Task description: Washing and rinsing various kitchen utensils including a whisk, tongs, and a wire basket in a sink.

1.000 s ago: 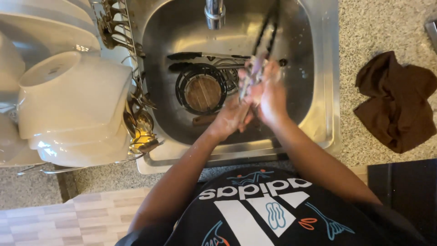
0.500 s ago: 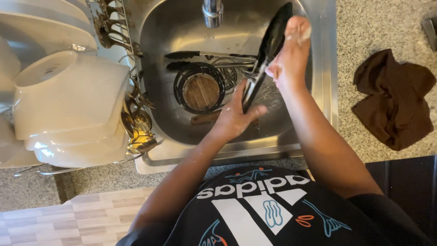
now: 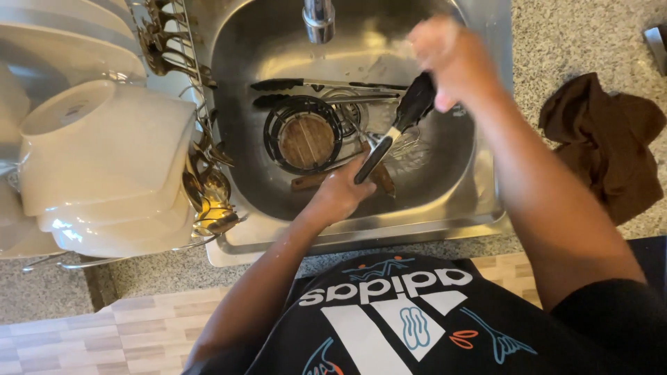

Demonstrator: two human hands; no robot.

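Observation:
Over the steel sink [image 3: 486,208], my left hand [image 3: 344,191] grips the metal handle end of a pair of black-tipped tongs [image 3: 399,125]. The tongs slant up to the right. My right hand [image 3: 448,59], blurred and soapy, is closed around their black tip end, below the faucet [image 3: 318,17]. In the basin below lie a round black wire trivet with a wooden centre [image 3: 304,137], a second pair of black tongs [image 3: 313,87] and a wooden-handled utensil [image 3: 313,180].
A dish rack [image 3: 104,160] at the left holds white square bowls and plates, with gold cutlery [image 3: 205,184] in its holder by the sink's edge. A brown cloth [image 3: 611,139] lies crumpled on the speckled counter at the right.
My right hand has slid up the tongs from near my left hand to the black tips. My left hand has dropped lower, to the handle end.

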